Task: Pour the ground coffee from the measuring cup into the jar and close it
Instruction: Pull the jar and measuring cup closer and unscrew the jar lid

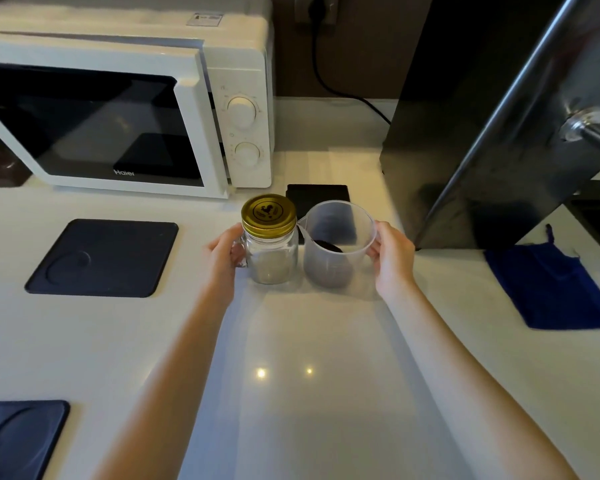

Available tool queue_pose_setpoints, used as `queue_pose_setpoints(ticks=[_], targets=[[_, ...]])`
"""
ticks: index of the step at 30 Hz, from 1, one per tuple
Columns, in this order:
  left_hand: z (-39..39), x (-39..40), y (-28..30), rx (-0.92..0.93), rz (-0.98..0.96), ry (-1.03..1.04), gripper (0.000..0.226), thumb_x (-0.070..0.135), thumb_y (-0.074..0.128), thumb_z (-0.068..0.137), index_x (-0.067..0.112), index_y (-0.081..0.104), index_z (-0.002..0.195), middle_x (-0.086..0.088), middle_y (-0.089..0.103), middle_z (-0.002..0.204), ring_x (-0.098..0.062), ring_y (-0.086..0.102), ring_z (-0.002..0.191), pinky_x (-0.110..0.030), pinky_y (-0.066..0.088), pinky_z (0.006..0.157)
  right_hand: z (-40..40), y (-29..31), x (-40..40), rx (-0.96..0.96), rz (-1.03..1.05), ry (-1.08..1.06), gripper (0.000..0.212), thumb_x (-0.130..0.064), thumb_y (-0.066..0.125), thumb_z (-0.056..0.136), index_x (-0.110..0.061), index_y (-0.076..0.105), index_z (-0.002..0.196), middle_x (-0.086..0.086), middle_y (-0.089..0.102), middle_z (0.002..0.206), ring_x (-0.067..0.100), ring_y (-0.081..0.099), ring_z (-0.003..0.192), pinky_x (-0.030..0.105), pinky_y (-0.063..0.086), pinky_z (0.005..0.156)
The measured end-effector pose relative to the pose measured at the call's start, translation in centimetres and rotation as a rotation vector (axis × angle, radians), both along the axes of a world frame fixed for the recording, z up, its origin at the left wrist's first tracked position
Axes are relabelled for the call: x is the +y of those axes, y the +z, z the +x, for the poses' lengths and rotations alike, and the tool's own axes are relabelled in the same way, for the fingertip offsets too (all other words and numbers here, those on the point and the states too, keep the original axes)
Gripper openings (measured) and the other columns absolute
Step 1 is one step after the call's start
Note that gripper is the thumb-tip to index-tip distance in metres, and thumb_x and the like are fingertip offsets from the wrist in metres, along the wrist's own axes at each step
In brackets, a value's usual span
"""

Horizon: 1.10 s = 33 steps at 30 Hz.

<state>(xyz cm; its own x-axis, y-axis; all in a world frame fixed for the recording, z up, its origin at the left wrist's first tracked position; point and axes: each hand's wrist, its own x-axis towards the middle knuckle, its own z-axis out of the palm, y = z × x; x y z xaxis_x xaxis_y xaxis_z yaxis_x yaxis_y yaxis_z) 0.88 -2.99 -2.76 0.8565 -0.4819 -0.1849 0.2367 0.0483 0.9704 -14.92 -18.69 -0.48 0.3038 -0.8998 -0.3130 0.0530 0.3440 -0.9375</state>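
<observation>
The lidded jar (270, 252) and cup (336, 244) stand upright, touching, mid-tabletop (326, 375). The jar's handle is clasped by the left hand (222, 258); the right hand's (394, 254) fingers are clamped on the cup's handle.

**Countertop & what sits on it**

You've got a pale glossy countertop (309, 393) filling most of the frame. Upper left: white microwave (125, 109) at the back. Centre: glass jar (271, 244) w/ gold lid (269, 213) on, upright, just beside a clear measuring cup (338, 244) w/ dark ground coffee (328, 245) in it; both stand on the top. Behind the cup: small black square item (317, 197), can't tell what. Left of centre: dark mat (101, 258); 2nd dark mat (18, 439) at lower left corner. Right edge: blue cloth (551, 289). Upper right: tall dark appliance (465, 150).
</observation>
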Motion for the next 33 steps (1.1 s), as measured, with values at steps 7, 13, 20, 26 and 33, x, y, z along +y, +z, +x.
queue_pose_setpoints(ticks=[7, 13, 20, 26, 33], targets=[[-1.7, 1.5, -0.3, 0.100, -0.057, 0.071, 0.034, 0.027, 0.054, 0.088, 0.008, 0.061, 0.061, -0.010, 0.064, 0.061, -0.027, 0.055, 0.071, -0.035, 0.043, 0.073, -2.5, 0.4, 1.1, -0.011, 0.045, 0.012, 0.030, -0.005, 0.057, 0.079, -0.018, 0.047, 0.054, 0.006, 0.039, 0.061, 0.019, 0.036, 0.063, 0.028, 0.033, 0.058], [-5.5, 4.9, 0.8, 0.088, -0.141, 0.069, 0.056, 0.015, 0.045, 0.091, 0.025, 0.063, 0.039, 0.016, 0.048, 0.038, -0.002, 0.045, 0.044, -0.024, 0.030, 0.059, -6.5, 0.1, 3.5, -0.074, 0.129, 0.017, 0.035, -0.001, 0.058, 0.080, -0.015, 0.044, 0.051, -0.001, 0.040, 0.052, 0.014, 0.039, 0.057, 0.028, 0.035, 0.057], [-8.7, 8.0, 0.2, 0.087, -0.178, 0.042, 0.058, 0.010, 0.041, 0.091, 0.023, 0.055, 0.036, 0.012, 0.037, 0.042, -0.004, 0.037, 0.044, -0.019, 0.031, 0.053, -9.8, -0.4, 6.2, -0.123, 0.154, 0.013, 0.038, 0.005, 0.052, 0.081, -0.019, 0.032, 0.058, -0.003, 0.025, 0.053, 0.011, 0.025, 0.052, 0.023, 0.026, 0.048], [-10.5, 9.0, 0.0, 0.076, -0.186, 0.040, 0.065, 0.001, 0.035, 0.091, 0.022, 0.051, 0.031, 0.015, 0.033, 0.036, -0.003, 0.033, 0.038, -0.013, 0.029, 0.044, -10.9, -0.5, 7.6, -0.164, 0.117, 0.035, 0.048, 0.009, 0.048, 0.082, -0.018, 0.027, 0.048, -0.008, 0.025, 0.044, 0.009, 0.023, 0.044, 0.020, 0.022, 0.043], [-11.5, 9.9, -0.7, 0.081, -0.191, -0.018, 0.060, 0.006, 0.039, 0.088, 0.023, 0.050, 0.031, 0.015, 0.036, 0.036, -0.003, 0.032, 0.040, -0.017, 0.026, 0.046, -11.6, -0.5, 8.0, -0.115, 0.103, 0.053, 0.056, 0.011, 0.045, 0.080, -0.022, 0.029, 0.039, -0.009, 0.025, 0.043, 0.010, 0.021, 0.044, 0.022, 0.019, 0.045]])
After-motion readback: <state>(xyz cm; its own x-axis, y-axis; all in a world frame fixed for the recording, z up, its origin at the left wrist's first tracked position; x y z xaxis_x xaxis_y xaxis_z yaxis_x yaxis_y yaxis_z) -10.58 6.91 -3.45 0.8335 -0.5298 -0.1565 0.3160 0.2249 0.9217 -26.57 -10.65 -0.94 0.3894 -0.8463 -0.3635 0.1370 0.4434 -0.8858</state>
